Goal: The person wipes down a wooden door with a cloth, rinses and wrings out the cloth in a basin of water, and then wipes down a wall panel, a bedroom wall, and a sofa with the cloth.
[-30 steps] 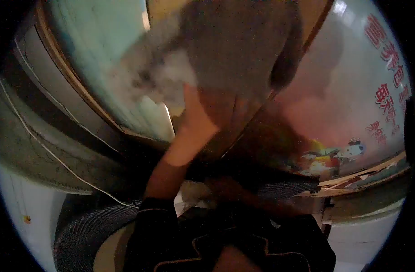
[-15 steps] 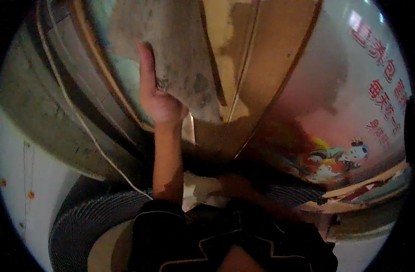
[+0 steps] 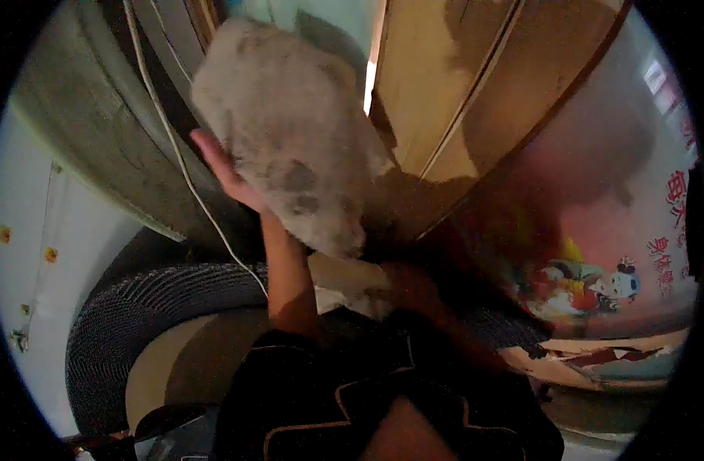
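Note:
A greyish-beige stained cloth (image 3: pixel 290 131) hangs in front of me, bulky and slightly blurred, with dark spots on its lower half. My left hand (image 3: pixel 225 170) holds it from the left side; the thumb edge shows, while the other fingers are hidden behind the fabric. Low in the middle, by my body, lies a pale crumpled piece (image 3: pixel 352 284) that looks like cloth or a bag. In deep shadow beside it is my right hand (image 3: pixel 409 288), whose fingers I cannot make out.
Brown cardboard-like panels (image 3: pixel 436 100) stand behind the cloth. A printed sheet (image 3: pixel 574 200) with red characters and a cartoon child is at the right. A white cord (image 3: pixel 179 154) runs down the left. Dark ribbed material (image 3: pixel 129 315) curves around below.
The cloth has swung nearer and now covers most of my left hand, whose thumb stood upright before. The view has turned a little left. My right hand stays low.

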{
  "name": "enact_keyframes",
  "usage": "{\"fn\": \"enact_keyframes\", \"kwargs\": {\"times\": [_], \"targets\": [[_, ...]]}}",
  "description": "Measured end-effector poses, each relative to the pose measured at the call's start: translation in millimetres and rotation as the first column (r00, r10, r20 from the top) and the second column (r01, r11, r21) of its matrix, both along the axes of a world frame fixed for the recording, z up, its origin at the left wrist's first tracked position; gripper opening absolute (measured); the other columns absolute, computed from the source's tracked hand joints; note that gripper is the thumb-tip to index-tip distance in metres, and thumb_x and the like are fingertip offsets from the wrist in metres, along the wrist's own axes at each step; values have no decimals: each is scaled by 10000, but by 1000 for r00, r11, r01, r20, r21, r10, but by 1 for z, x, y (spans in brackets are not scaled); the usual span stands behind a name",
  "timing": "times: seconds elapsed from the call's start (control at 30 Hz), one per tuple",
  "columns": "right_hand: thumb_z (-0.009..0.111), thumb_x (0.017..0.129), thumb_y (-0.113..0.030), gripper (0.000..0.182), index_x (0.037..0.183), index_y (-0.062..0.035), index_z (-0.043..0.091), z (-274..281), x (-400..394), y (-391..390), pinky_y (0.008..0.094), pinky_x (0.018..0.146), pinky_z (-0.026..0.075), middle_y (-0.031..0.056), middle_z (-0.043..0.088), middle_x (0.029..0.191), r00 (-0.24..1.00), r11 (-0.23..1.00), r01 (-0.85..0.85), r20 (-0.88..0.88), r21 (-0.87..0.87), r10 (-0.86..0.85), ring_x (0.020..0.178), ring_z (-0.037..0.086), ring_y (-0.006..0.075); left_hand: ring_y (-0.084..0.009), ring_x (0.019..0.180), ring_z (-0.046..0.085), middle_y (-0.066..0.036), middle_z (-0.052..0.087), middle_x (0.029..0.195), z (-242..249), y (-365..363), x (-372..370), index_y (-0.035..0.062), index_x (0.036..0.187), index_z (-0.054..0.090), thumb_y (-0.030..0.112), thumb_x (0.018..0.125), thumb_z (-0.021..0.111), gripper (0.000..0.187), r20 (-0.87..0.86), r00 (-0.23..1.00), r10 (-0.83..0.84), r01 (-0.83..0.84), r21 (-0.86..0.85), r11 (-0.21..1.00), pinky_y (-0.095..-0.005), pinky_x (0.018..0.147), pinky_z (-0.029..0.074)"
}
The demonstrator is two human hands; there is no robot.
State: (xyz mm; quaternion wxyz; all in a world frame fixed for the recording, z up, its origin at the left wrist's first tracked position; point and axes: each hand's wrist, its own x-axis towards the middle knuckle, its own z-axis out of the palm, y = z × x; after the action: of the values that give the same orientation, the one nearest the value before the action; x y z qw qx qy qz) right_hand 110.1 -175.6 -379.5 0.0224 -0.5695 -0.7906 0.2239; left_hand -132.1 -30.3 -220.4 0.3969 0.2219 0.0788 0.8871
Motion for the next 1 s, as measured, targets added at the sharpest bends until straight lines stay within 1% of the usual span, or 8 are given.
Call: {"fn": "enact_keyframes", "kwargs": {"times": [0.07, 0.1, 0.33, 0.53, 0.67, 0.7, 0.8, 1.0], "targets": [[634, 789, -647, 665, 1117, -69, 631, 7, -2, 5, 460, 788, 531, 169, 681, 1003, 1000, 1000, -7, -28, 28, 8, 888, 669, 346, -260, 1238, 511, -158, 509, 1374, 8, -16, -13, 7, 1378, 471, 378, 991, 445, 537, 3, 943, -332, 317, 291, 903, -410, 1026, 430], [641, 785, -644, 667, 1122, -69, 627, 27, -8, 7, 459, 789, 531, 170, 680, 1003, 1000, 1000, -18, 15, -10, 18, 892, 667, 348, -276, 1196, 534, -168, 560, 1288, 24, -20, 1, 7, 1296, 530, 401, 953, 462, 527, 64, 990, 125, -115, -137, 984, -420, 1005, 444], [662, 770, -629, 661, 1119, -68, 626, -3, 3, 3, 452, 789, 533, 167, 678, 1009, 999, 989, -50, 18, 136, 48, 898, 662, 350, -263, 1206, 507, -138, 550, 1286, -79, 56, -51, -24, 1274, 527, 324, 994, 397, 465, -298, 732, 613, -653, -49, 755, -404, 1042, 403], [666, 779, -611, 670, 1167, -67, 618, -3, 6, 14, 457, 806, 527, 180, 664, 1063, 996, 995, -93, 11, -35, 93, 938, 651, 355, -283, 1376, 337, -151, 378, 1487, -41, 96, 53, 3, 1451, 349, 399, 1002, 368, 599, -328, 934, 141, -184, -104, 977, -431, 1154, 236], [666, 787, -595, 650, 1170, -73, 619, 30, -9, 15, 470, 821, 523, 182, 661, 1087, 998, 987, -63, 3, -147, 65, 956, 648, 365, -422, 1409, 254, -282, 286, 1512, -39, 113, 123, -64, 1488, 142, 352, 992, 457, 719, -776, 597, 206, -519, -177, 836, -451, 1171, 178], [671, 785, -588, 637, 1163, -78, 620, 27, -10, 14, 476, 828, 521, 182, 662, 1091, 998, 989, -27, 55, -142, 35, 963, 648, 367, -449, 1331, 347, -303, 363, 1437, -62, 117, 126, -80, 1454, 221, 223, 970, 421, 605, -874, 235, 426, -683, 163, 712, -505, 1140, 215], [677, 785, -575, 620, 1156, -82, 619, -2, 2, 10, 484, 830, 521, 184, 665, 1090, 999, 992, -16, 44, -127, 22, 964, 650, 370, -510, 1166, 488, -338, 443, 1343, -62, 79, 123, -114, 1399, 319, 64, 914, 407, 525, -922, 340, -187, -279, -289, 916, -617, 1048, 293], [680, 797, -553, 620, 1165, -59, 607, 13, -3, 15, 483, 805, 529, 199, 668, 1067, 997, 996, -57, 48, -68, 61, 928, 658, 373, -479, 1158, 506, -338, 424, 1368, -255, 57, 157, -85, 1463, 236, 122, 943, 394, 582, -927, -239, -290, -404, -177, 898, -592, 995, 366]]}}
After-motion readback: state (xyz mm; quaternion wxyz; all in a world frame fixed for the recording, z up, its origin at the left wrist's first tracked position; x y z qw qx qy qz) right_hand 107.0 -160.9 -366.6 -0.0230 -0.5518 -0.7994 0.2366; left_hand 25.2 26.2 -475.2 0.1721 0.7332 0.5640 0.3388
